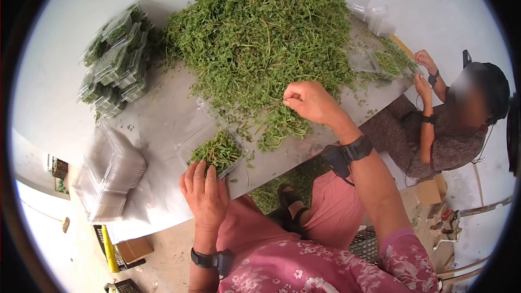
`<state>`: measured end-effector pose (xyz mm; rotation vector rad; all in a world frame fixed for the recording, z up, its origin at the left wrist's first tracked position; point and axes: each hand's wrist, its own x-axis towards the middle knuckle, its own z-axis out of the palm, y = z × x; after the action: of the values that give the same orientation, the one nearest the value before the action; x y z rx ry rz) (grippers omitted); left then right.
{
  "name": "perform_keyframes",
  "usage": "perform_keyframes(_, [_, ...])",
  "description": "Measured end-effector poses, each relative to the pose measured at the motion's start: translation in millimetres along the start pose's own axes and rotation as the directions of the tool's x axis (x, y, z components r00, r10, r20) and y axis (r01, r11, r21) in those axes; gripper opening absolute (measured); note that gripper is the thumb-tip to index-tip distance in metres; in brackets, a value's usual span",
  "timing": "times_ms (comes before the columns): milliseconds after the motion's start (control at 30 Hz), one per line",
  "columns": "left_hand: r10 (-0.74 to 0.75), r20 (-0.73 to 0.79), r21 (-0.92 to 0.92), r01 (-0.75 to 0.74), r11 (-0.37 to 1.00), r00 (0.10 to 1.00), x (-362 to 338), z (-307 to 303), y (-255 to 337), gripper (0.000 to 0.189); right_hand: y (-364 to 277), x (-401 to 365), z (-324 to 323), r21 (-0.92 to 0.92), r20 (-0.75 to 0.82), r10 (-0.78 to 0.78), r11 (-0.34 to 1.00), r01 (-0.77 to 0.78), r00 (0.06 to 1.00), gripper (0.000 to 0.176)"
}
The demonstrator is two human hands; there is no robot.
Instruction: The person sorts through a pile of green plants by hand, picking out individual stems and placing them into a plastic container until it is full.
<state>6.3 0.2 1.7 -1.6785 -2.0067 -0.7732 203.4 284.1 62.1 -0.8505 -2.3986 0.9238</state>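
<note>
Well, pale table (pixel 163 109): stands by the white wall, scraps of leaf scattered over it
Heap of greens (pixel 266 38): piled high on the far side, stems and leaves tangled, a fringe spilling toward the near edge
Co-worker (pixel 456 144): over at the right end, in a dark cap, both hands raised beside a smaller patch of greens (pixel 388 64)
Filled boxes (pixel 114 64): stacked left of the heap, greens showing through clear plastic
Nested clear boxes (pixel 113 165): piled at the table's left end
Open box (pixel 230 169): near the table's front edge, before the person in pink, a bunch of greens (pixel 221 149) in it
Left hand (pixel 207 189): fingers slightly apart, tips on that bunch; thumb hidden, so I can't tell whether it grips the box
Right hand (pixel 312 102): thumb and fingers drawn together at the heap's near side; can't tell if a sprig is pinched there
Dark bands (pixel 205 259): one on each of the person's wrists
</note>
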Motion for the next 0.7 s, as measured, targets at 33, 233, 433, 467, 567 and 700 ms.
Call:
perform_keyframes(33, [-0.002,0.0,0.002,0.002,1.0,1.0,0,0,0,0.035,0,1,3,-0.063,0.012,-0.011,0.998,0.011,1.0,0.014])
perform_keyframes(233, [0.001,0.003,0.013,-0.001,1.0,1.0,1,0,0,0.034,20,0,27,-0.287,-0.011,-0.151,0.947,0.141,0.989,0.02])
perform_keyframes(433, [0.003,-0.006,0.005,-0.003,1.0,1.0,1,-1,1,0.035,7,10,-2,0.111,0.027,-0.027,0.994,0.023,0.999,0.014])
perform_keyframes(467, [0.005,-0.007,0.005,-0.005,1.0,1.0,1,-1,1,0.035,4,9,-2,0.158,0.041,-0.008,0.987,0.002,0.999,0.014])
perform_keyframes(567, [0.01,-0.011,-0.003,-0.01,1.0,1.0,0,0,-1,0.035,-6,9,-2,0.22,0.089,0.034,0.974,-0.053,0.995,0.014])
perform_keyframes(700, [0.006,-0.017,-0.012,-0.006,1.0,1.0,-1,0,-1,0.036,-10,13,1,0.18,0.134,0.012,0.983,-0.037,0.991,0.013])
